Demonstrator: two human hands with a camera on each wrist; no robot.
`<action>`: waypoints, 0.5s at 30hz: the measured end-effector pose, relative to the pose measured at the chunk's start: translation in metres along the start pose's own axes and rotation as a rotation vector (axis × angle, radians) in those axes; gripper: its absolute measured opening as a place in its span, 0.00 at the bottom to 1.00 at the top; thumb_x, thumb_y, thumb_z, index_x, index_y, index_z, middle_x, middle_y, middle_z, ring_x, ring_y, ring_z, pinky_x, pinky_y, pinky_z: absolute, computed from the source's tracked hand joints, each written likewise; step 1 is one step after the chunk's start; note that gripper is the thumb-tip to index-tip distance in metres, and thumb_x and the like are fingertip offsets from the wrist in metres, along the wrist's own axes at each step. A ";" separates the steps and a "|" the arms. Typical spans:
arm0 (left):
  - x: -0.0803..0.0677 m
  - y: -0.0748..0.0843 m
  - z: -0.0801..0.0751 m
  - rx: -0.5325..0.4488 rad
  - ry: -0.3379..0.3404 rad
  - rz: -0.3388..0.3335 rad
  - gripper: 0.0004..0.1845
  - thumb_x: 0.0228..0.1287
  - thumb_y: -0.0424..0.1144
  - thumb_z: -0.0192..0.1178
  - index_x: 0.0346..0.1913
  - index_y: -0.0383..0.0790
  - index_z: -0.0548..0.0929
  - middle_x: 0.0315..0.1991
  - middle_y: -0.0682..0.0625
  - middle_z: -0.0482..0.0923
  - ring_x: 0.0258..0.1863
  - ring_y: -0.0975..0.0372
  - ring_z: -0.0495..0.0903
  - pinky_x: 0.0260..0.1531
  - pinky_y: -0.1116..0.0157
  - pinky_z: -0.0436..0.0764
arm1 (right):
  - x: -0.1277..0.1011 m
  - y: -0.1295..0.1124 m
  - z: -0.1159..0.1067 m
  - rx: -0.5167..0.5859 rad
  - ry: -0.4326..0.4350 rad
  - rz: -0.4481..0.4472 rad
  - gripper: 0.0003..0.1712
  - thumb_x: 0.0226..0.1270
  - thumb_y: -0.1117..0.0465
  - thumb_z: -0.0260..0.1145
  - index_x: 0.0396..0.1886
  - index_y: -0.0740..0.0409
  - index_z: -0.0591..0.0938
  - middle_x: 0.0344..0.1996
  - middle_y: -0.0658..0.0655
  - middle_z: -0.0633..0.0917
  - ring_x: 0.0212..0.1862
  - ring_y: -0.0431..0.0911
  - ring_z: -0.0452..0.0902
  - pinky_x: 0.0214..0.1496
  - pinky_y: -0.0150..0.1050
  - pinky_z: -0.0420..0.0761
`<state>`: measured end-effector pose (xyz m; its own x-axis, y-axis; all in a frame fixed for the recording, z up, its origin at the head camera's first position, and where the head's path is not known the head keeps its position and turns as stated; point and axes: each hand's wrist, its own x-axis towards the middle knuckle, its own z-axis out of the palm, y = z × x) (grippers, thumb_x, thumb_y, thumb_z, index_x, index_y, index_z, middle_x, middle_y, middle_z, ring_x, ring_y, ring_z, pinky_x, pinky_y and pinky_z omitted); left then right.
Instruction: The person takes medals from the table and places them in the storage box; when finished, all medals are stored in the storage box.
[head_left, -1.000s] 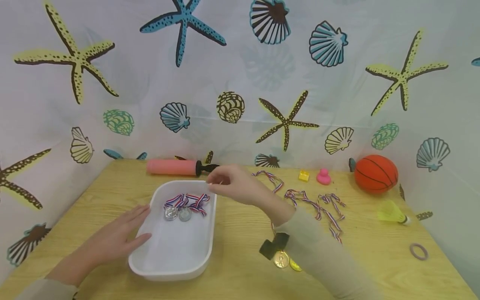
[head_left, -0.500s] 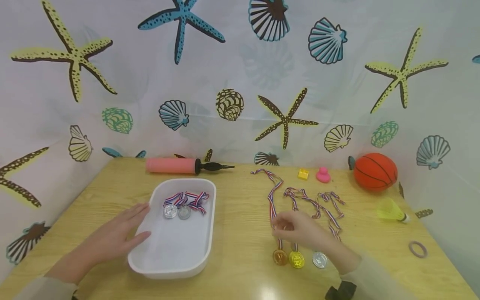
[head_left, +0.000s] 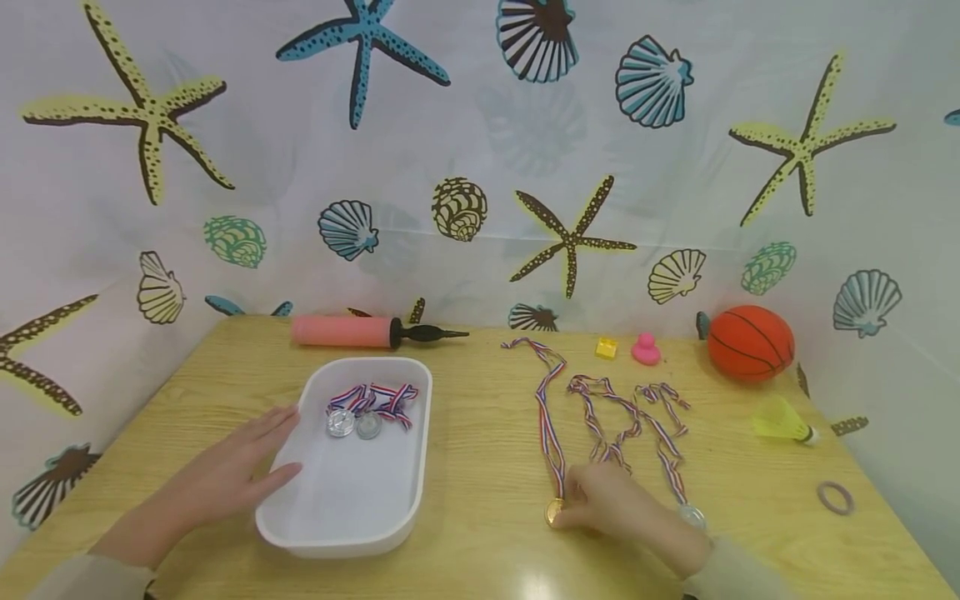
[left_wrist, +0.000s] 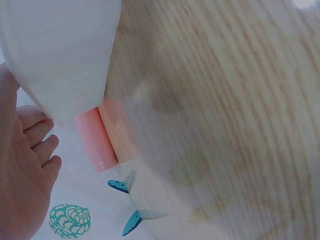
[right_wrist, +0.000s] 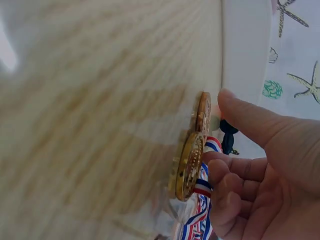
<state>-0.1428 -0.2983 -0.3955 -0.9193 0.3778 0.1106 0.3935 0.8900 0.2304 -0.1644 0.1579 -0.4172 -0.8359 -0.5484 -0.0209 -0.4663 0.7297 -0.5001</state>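
My left hand (head_left: 240, 467) rests along the left side of a white plastic tray (head_left: 341, 508), fingers against its wall; the left wrist view shows its curled fingers (left_wrist: 37, 142) beside the tray. Inside the tray lie two silver medals (head_left: 341, 423) with striped ribbons. On the table to the right, my right hand (head_left: 611, 500) is over the medals lying there. A bronze medal (head_left: 553, 512) shows at its thumb. In the right wrist view, thumb and bent fingers stand apart around the bronze medal (right_wrist: 203, 114), near a gold medal (right_wrist: 190, 167) with its ribbon. A silver medal (head_left: 692, 517) lies partly behind the wrist.
A pink hand pump (head_left: 345, 332) lies behind the tray. At the back right are a yellow block (head_left: 606, 347), a pink rubber duck (head_left: 646, 350) and an orange toy basketball (head_left: 750, 343). A yellow shuttlecock (head_left: 783, 421) and a purple ring (head_left: 835, 497) lie by the right edge.
My right hand has moved from the tray's far right corner to the right and toward me, down onto the table medals. My left hand has stayed at the tray.
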 end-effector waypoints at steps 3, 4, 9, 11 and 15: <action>0.000 -0.001 0.001 0.000 0.009 0.008 0.37 0.65 0.55 0.53 0.65 0.29 0.63 0.66 0.35 0.58 0.64 0.41 0.56 0.58 0.43 0.60 | 0.002 -0.003 0.004 -0.069 -0.008 0.001 0.19 0.45 0.50 0.74 0.23 0.57 0.76 0.19 0.44 0.73 0.22 0.38 0.65 0.23 0.32 0.70; 0.000 -0.002 0.002 -0.002 0.008 0.008 0.37 0.65 0.55 0.53 0.65 0.29 0.62 0.66 0.35 0.58 0.64 0.41 0.56 0.58 0.43 0.60 | 0.003 -0.004 0.005 -0.087 -0.009 0.003 0.19 0.45 0.50 0.74 0.22 0.56 0.75 0.18 0.44 0.72 0.21 0.38 0.65 0.22 0.32 0.69; 0.000 -0.003 0.003 -0.002 0.003 0.005 0.37 0.65 0.55 0.52 0.66 0.29 0.62 0.66 0.35 0.58 0.64 0.41 0.56 0.58 0.42 0.59 | 0.006 -0.004 0.007 -0.103 -0.025 0.012 0.16 0.45 0.56 0.73 0.19 0.54 0.73 0.16 0.44 0.71 0.20 0.38 0.63 0.20 0.31 0.66; 0.000 -0.003 0.003 0.000 0.006 0.006 0.37 0.65 0.55 0.52 0.65 0.29 0.63 0.66 0.35 0.58 0.64 0.41 0.56 0.58 0.42 0.59 | 0.008 -0.004 0.006 -0.095 -0.038 0.017 0.14 0.44 0.59 0.73 0.19 0.54 0.73 0.17 0.44 0.71 0.20 0.38 0.64 0.21 0.32 0.68; 0.000 -0.003 0.003 0.001 0.017 0.010 0.37 0.64 0.55 0.53 0.65 0.28 0.63 0.65 0.35 0.59 0.64 0.41 0.56 0.58 0.42 0.59 | 0.011 -0.004 0.005 -0.065 -0.060 0.029 0.16 0.42 0.58 0.74 0.19 0.54 0.72 0.18 0.44 0.72 0.21 0.39 0.66 0.21 0.34 0.69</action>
<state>-0.1437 -0.3005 -0.3993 -0.9150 0.3822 0.1291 0.4025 0.8865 0.2282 -0.1706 0.1470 -0.4203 -0.8313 -0.5490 -0.0874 -0.4617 0.7693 -0.4416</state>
